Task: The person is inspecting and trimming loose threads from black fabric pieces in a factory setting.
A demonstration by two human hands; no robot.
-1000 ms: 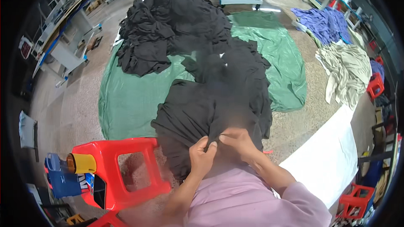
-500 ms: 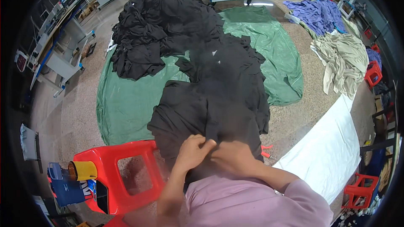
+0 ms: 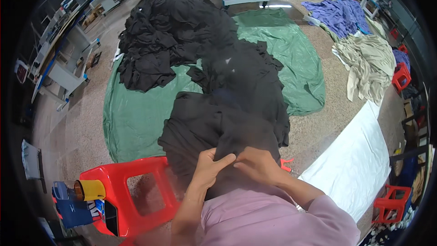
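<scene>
A black garment (image 3: pixel 195 123) is spread over my lap, its upper end running into more black cloth. My left hand (image 3: pixel 207 169) is closed on it, thumb pointing right over the fabric. Close beside it, my right hand (image 3: pixel 259 165) is bent inward with its fingertips pinching the same cloth near my left thumb. Whether a small thing is between those fingertips is too blurred to make out. Just past my right wrist lies a red-handled tool (image 3: pixel 286 164), mostly hidden by the garment.
A large heap of black garments (image 3: pixel 168 32) rests on a green sheet (image 3: pixel 129 123). At my left stands a red plastic stool (image 3: pixel 118 173) with a yellow tape roll (image 3: pixel 93 190). To the right lie a white sheet (image 3: pixel 350 159), beige cloth (image 3: pixel 366 66) and purple cloth (image 3: pixel 339 16).
My right hand has drawn slightly up and away from the left, its fingers now more clearly bent. The left hand stays on the black garment. The whole view has shifted a little.
</scene>
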